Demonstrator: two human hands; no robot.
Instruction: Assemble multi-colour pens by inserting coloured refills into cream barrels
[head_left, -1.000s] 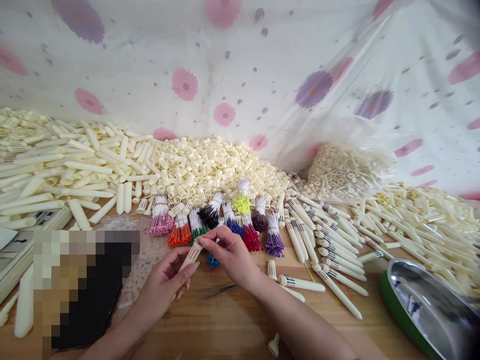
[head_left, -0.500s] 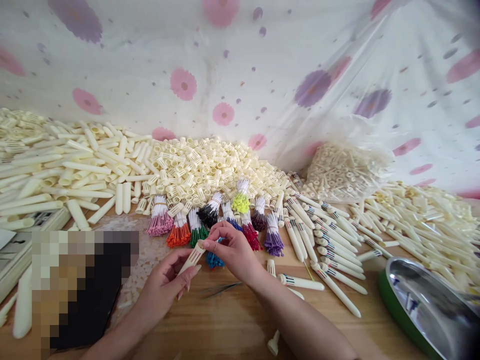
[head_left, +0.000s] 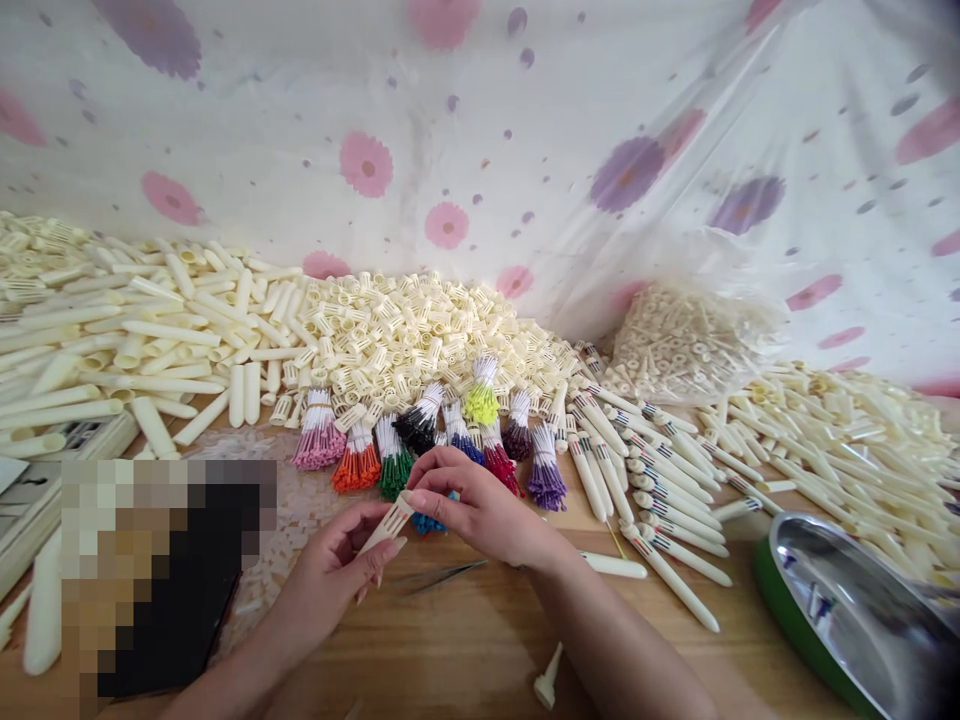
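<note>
Spreading across the far left, pale tubes (head_left: 172, 340) lie heaped beyond the person's reach. From the lower left the left forearm slants upward, and the left hand (head_left: 337, 570) is clamped on a slotted cream piece (head_left: 386, 527), thumb along its near side, fingers curled behind. That piece is tilted, upper end to the right, held above the table between the hands. Behind it stand bundles of colored refills, the orange one (head_left: 357, 465) and the green one (head_left: 394, 468) nearest. The right hand (head_left: 465, 505) arches over from the right, back upward, thumb and forefinger together at the piece's upper end; whether they pinch anything else I cannot tell. Below lies a slim metal tool (head_left: 454, 574). Farther right, assembled pens (head_left: 679, 500) lie in rows near a green-sided bowl (head_left: 804, 655).
</note>
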